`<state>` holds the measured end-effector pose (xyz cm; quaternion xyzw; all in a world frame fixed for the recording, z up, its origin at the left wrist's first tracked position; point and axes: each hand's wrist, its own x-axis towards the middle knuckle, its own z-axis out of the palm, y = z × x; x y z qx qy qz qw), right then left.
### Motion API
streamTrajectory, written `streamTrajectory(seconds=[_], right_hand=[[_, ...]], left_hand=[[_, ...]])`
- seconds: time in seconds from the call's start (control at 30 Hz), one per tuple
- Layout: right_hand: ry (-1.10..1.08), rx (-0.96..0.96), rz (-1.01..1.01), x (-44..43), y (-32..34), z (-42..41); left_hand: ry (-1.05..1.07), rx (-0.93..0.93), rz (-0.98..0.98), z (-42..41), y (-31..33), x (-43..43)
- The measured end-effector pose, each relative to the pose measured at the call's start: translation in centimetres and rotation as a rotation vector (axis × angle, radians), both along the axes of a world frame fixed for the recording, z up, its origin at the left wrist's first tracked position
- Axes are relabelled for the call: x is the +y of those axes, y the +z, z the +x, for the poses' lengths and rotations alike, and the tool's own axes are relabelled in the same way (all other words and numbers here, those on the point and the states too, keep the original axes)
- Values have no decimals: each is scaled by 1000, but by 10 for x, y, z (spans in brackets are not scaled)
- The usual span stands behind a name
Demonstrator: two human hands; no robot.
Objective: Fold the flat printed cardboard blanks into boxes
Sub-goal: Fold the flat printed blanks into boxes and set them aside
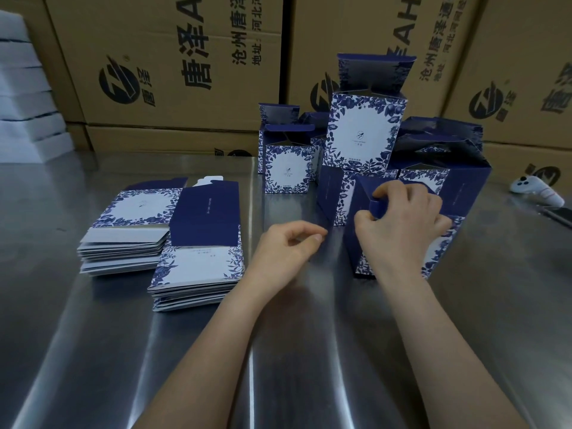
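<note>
so, what have the hands got?

right hand (402,221) is curled over the half-folded box (363,243), pinching its top flap (379,207); left hand (288,246) sits loosely curled beside it, holding nothing.

how will it handle?

probably light, thin card that creases easily, so take it by its edges. it stands upright on the tabletop (278,351), long axis vertical, open end up.

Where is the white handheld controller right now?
Head view, far right: the white plastic handheld controller lies on the steel table, right of the dark blue printed box that the right hand grips, just behind a flat dark device.
</note>
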<state>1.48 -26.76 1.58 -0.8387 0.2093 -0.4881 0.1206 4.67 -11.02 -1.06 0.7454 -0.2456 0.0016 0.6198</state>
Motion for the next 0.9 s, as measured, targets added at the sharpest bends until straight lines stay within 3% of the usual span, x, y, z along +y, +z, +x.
streamTrajectory(seconds=[0.3, 0.67, 0.9], right_hand=[[-197, 15, 178, -48, 3, -5], [-210, -164, 200, -88, -7, 1], [-183, -152, 222, -113, -9, 5]], left_hand=[[-5, 40, 87, 4, -5, 0], [8, 16, 179, 9, -10, -1], [17, -3, 218, 10, -13, -1]])
